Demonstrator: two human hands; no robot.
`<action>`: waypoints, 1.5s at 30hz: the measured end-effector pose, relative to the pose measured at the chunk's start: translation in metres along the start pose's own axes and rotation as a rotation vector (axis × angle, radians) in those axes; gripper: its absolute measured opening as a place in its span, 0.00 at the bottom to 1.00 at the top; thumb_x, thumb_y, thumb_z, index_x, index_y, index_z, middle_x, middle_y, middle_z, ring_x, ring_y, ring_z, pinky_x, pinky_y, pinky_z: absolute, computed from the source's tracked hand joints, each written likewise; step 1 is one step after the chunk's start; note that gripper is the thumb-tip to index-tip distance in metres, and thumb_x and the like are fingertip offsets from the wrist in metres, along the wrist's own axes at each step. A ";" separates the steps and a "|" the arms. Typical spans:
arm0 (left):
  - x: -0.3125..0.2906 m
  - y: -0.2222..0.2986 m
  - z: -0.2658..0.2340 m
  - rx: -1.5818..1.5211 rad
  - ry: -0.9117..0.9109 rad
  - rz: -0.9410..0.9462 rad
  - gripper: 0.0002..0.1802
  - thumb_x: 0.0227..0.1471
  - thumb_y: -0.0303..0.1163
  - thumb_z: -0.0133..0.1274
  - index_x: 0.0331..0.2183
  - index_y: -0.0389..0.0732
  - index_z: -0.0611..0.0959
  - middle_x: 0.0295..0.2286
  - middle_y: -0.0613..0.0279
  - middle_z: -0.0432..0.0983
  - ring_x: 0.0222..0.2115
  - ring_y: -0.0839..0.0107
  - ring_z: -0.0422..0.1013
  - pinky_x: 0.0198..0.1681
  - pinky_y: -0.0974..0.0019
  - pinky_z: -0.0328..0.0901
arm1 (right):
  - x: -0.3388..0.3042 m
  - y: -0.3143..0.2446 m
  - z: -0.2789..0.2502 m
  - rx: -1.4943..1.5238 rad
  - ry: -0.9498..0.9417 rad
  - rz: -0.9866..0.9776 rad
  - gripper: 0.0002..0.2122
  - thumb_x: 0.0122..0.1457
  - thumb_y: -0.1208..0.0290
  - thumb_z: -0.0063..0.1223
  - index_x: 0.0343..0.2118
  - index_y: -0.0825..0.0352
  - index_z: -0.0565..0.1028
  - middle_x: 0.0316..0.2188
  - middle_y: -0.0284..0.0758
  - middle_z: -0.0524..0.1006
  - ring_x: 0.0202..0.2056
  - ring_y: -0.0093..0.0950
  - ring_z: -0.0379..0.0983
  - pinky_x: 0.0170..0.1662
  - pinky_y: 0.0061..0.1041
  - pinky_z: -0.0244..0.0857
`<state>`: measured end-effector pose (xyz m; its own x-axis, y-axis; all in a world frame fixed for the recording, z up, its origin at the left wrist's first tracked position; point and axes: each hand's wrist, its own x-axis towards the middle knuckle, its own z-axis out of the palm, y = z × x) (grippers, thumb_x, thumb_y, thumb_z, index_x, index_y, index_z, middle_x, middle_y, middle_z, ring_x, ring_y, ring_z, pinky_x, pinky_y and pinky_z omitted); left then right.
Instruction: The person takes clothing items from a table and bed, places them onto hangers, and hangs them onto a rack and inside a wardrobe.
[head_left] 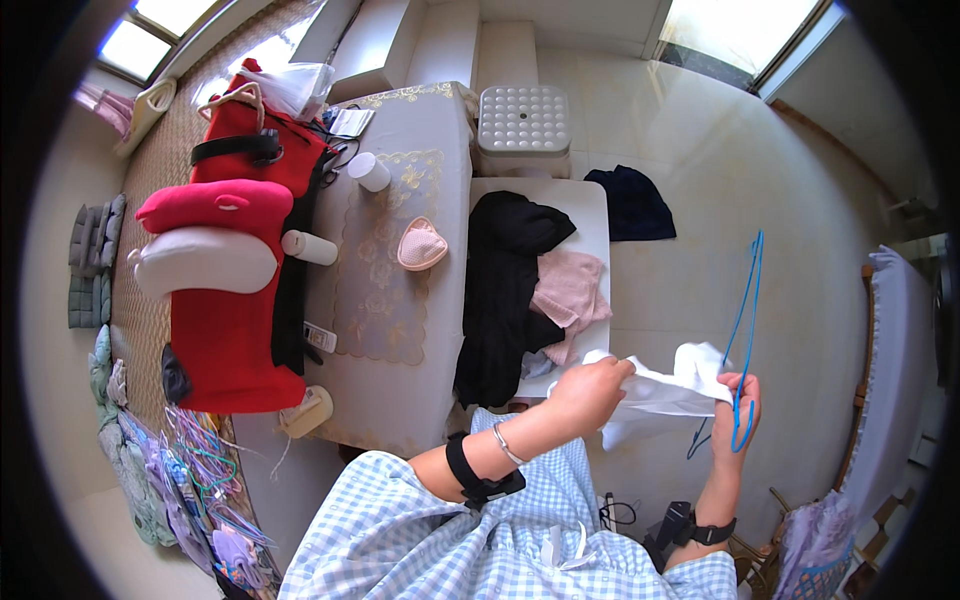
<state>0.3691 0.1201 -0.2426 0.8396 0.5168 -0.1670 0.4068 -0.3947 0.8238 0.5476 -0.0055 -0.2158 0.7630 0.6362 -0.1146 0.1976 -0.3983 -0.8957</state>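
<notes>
We see a soft white cloth [665,392], thin and creased, stretched between 2 hands above a pale tiled floor [690,150]. The left hand [592,392] is clenched on the cloth's left edge, knuckles up, its forearm rising from the lower middle of the view with a thin bangle and a black strap near the wrist. The right hand [738,412] stands nearly upright, fingers curled around both the cloth's right end and the lower part of a blue hanger [745,330], a slim wire shape whose long loop runs up past the hand. A black band sits on that wrist too. Between the hands the cloth sags in loose folds, with a lobe bulging up just beside the hanger.

Just beyond the left hand, a small white table [590,215] carries a black garment [505,290], limp and matte, draped over its near edge, touching a pink towel [570,292] of nubby texture. Another dark garment [632,203] lies on the floor near the table. Further left, a larger table under a beige lace-patterned cover [390,270] holds a white cup [369,171]. A white plastic stool [523,125] with a dimpled square top stands beyond the small table. A red bag [235,300] rests at the far left.
</notes>
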 end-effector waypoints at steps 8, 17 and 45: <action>-0.014 0.052 0.055 0.025 -0.154 0.002 0.21 0.37 0.40 0.59 0.35 0.42 0.76 0.31 0.52 0.72 0.34 0.55 0.69 0.38 0.58 0.63 | -0.034 -0.048 -0.053 0.212 -0.342 0.069 0.02 0.48 0.80 0.47 0.25 0.68 0.67 0.24 0.29 0.70 0.26 0.14 0.62 0.31 0.13 0.56; -0.013 0.085 0.114 -0.367 0.222 0.170 0.09 0.42 0.23 0.48 0.31 0.38 0.74 0.24 0.52 0.72 0.27 0.53 0.69 0.30 0.61 0.63 | -0.049 -0.025 -0.103 0.138 -0.272 -0.068 0.04 0.47 0.77 0.50 0.24 0.68 0.68 0.19 0.26 0.68 0.23 0.13 0.61 0.27 0.13 0.57; 0.022 0.186 0.078 0.577 0.220 0.493 0.14 0.38 0.19 0.44 0.30 0.41 0.78 0.31 0.59 0.69 0.26 0.59 0.70 0.29 0.62 0.65 | -0.051 0.016 -0.150 0.422 -0.273 0.013 0.11 0.57 0.66 0.43 0.24 0.68 0.70 0.09 0.21 0.57 0.11 0.10 0.48 0.14 0.13 0.42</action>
<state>0.4917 -0.0013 -0.1356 0.9058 0.2946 0.3046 0.1796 -0.9180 0.3536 0.6037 -0.1436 -0.1602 0.5638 0.8051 -0.1845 -0.1196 -0.1414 -0.9827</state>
